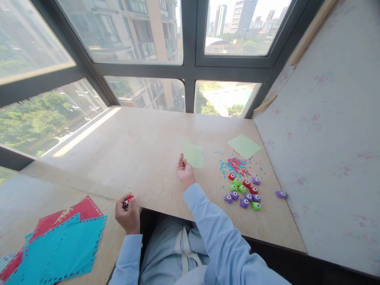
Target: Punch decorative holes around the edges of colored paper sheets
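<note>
Left hand (128, 215) is gripping a red paper punch (128, 200) at the tabletop's (142, 158) near edge. Right hand (184, 172) is pinching the green sheet's (194, 155) corner; open tabletop is lying to its left.

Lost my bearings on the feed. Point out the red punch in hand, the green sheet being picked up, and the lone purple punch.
red punch (128, 199): head view, its red end above the left fingers.
green paper sheet (194, 155): head view, sheet's middle.
lone purple punch (280, 194): head view, its body, by the wall.

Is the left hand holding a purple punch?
No, the left hand grips a small red punch; the purple punches sit in the cluster on the table.
</note>
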A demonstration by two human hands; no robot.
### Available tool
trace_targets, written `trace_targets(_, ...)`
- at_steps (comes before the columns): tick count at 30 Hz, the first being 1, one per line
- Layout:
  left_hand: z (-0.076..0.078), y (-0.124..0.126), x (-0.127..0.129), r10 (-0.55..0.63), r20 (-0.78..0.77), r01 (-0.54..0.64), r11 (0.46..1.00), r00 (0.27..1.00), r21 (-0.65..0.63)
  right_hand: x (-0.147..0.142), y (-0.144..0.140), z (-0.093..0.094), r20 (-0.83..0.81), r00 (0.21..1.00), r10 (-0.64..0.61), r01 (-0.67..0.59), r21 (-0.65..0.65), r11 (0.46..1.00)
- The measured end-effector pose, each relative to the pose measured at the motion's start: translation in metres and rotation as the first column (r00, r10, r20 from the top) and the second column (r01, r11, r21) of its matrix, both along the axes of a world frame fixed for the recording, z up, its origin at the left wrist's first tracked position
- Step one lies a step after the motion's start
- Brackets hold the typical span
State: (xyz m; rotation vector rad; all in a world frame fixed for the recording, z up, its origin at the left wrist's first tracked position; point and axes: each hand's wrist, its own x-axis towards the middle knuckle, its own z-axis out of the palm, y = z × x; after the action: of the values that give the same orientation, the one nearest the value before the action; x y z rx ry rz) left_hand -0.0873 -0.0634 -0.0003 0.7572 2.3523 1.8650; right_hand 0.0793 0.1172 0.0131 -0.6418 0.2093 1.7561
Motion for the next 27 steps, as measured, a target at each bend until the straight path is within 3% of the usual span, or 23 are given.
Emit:
trace_targets(6,0.000,0.000,0.000,0.001,0.005,-0.001,1.000,1.000,0.002,0.033,0.008,0.008,0.041,0.984,-0.172,0.174,-0.048,0.984)
trace_targets(11,-0.004,0.001,-0.001,0.012,0.008,-0.012,1.000,1.000,-0.015,0.028,-0.008,0.021,0.027,0.986,-0.165,0.166,-0.051,0.985)
trace_targets(16,-0.007,0.001,-0.002,0.015,-0.030,-0.016,0.999,0.999,-0.049,0.011,-0.046,0.033,0.018,1.000,-0.014,0.014,-0.047,0.999)
trace_targets(19,-0.006,0.002,-0.001,0.023,-0.063,-0.027,0.997,0.998,-0.075,0.014,-0.071,0.034,0.113,0.990,0.081,-0.077,-0.032,0.996)
trace_targets(27,0.003,0.004,0.008,0.029,-0.176,-0.049,0.992,0.984,-0.115,0.070,-0.113,0.018,0.429,0.870,0.243,-0.273,0.007,0.962)
